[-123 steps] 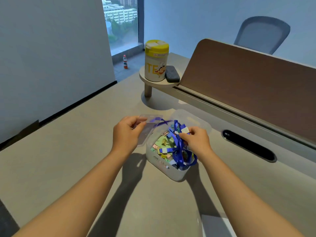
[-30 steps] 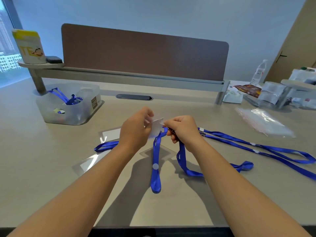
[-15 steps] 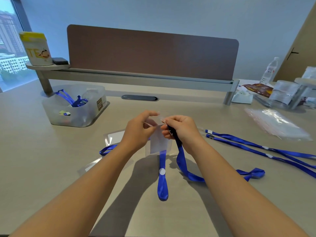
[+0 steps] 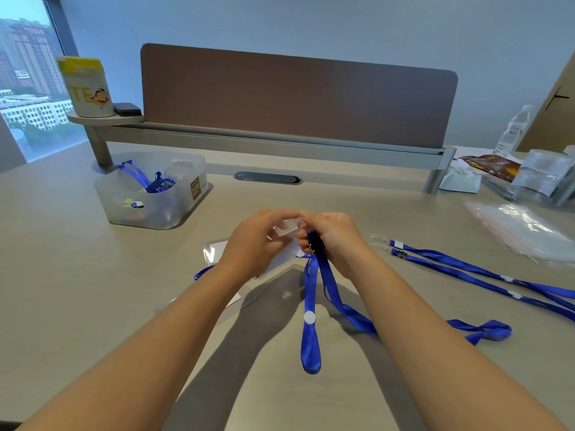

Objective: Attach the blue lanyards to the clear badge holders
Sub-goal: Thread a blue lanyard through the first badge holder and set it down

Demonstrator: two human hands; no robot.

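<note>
My left hand [image 4: 253, 244] pinches the top of a clear badge holder [image 4: 284, 247] held above the desk. My right hand [image 4: 334, 236] grips the black clip end of a blue lanyard [image 4: 311, 325] right at the holder's top edge. The lanyard's loop hangs down onto the desk between my forearms. Another clear badge holder [image 4: 213, 251] lies flat on the desk behind my left hand. Two more blue lanyards [image 4: 485, 276] lie stretched out at the right.
A translucent bin [image 4: 149, 194] with blue lanyards inside stands at the back left. A clear plastic bag [image 4: 522, 231] and stacked packets [image 4: 541, 175] lie at the right. A brown divider panel [image 4: 295, 98] runs along the desk's far edge.
The view has tilted and moved closer. My hands have drawn tighter together, with the lanyard's clip now at the holder's top edge. The lanyard loop still hangs to the desk.
</note>
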